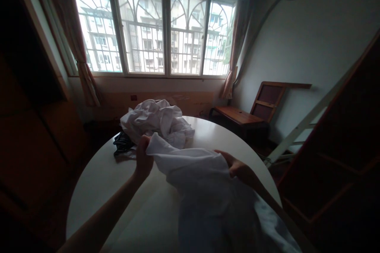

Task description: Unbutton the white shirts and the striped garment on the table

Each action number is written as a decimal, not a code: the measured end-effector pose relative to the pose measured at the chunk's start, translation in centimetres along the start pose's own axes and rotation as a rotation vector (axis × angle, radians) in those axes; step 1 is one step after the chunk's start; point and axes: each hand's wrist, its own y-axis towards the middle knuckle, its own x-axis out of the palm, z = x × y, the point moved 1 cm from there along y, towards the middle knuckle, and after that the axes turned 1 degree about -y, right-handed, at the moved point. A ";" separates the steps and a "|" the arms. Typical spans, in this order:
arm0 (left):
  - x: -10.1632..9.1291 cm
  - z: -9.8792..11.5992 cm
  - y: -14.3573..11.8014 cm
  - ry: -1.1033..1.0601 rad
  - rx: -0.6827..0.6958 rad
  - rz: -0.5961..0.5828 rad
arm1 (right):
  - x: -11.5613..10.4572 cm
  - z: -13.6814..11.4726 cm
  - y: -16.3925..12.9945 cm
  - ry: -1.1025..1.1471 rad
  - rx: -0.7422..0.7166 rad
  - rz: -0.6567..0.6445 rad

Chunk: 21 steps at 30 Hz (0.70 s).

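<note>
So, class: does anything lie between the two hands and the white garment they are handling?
Nothing visible does. The left hand and right hand both already grip the white garment directly, above the round table.

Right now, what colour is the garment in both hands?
White, plain; the garment shows best in the head view.

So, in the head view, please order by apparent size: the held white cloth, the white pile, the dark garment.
1. Held white cloth, gripped by the left hand and right hand; it is nearest the camera, so its lead is unsure.
2. White pile.
3. Dark garment, partly hidden.
</note>
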 end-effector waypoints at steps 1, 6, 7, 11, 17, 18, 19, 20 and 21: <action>-0.2 0.2 0.2 -0.013 0.018 0.067 | -0.2 -0.2 0.0 -0.067 0.025 0.009; -0.7 -0.3 1.2 -0.136 -0.047 0.144 | -0.8 0.1 0.3 -0.448 0.361 -0.122; -0.8 -0.5 1.5 -0.154 -0.050 0.175 | -1.0 0.1 0.5 -0.496 0.357 -0.079; -1.7 -0.6 2.8 -0.200 -0.057 0.256 | -1.5 -0.6 1.3 -0.664 0.019 0.478; -3.9 -0.2 3.8 -0.076 -0.507 -0.575 | -1.9 -0.5 1.5 -0.926 -0.297 1.254; -4.3 -0.1 3.7 -0.043 -0.597 -0.792 | -2.0 -0.2 1.5 -0.929 -0.309 1.310; -4.7 0.0 3.5 -0.021 -0.667 -0.993 | -2.1 0.1 1.5 -0.925 -0.318 1.350; -5.0 0.1 3.3 -0.021 -0.711 -1.156 | -2.0 0.4 1.6 -0.917 -0.328 1.377; -5.2 0.2 3.2 -0.048 -0.730 -1.265 | -1.9 0.7 1.7 -0.910 -0.337 1.394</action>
